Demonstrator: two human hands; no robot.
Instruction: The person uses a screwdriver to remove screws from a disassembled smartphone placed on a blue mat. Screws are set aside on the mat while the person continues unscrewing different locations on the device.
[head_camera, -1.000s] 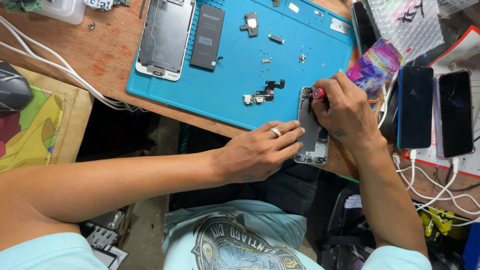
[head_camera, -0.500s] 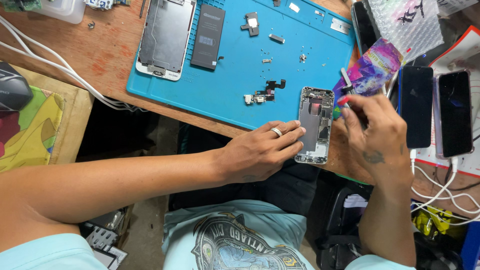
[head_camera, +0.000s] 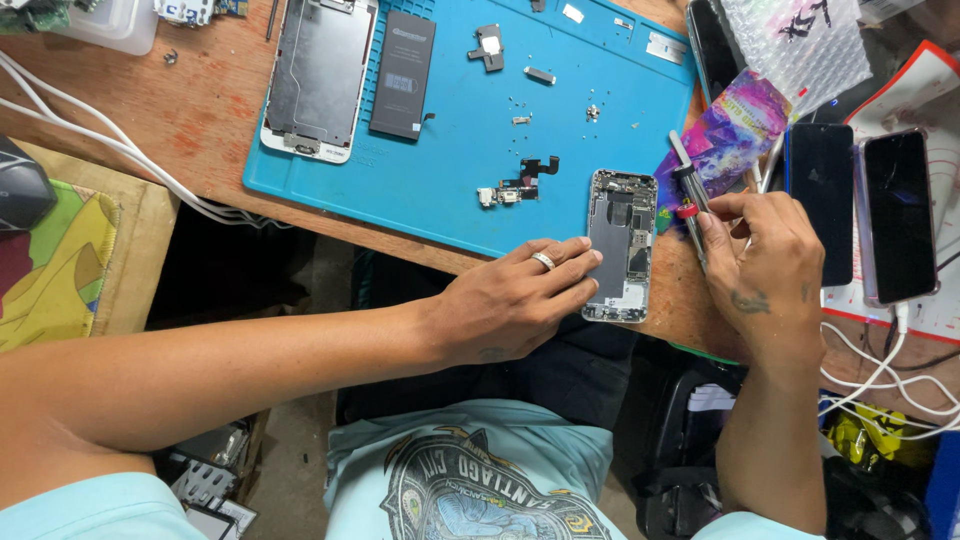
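The opened phone chassis lay at the near edge of the blue repair mat, directly under the fingertips of the left hand, which rested flat and loosely spread, pinning the chassis's left side without gripping it. Just to the right of the chassis, the right hand was curled closed around a small screwdriver with a red collar, its tip held clear of the phone.

Judging by the layout, disassembly looked well advanced: the screen assembly and black battery sat beyond the left hand on the mat's far side, a small flex-cable part lay just above that hand's fingers, and loose screws and brackets were scattered farther out. What remained inside the chassis appeared to be the board and small fittings; whether more screws were left could not be told.

The chassis was a silver-grey shell, open face up, showing dark components and metal shields inside.
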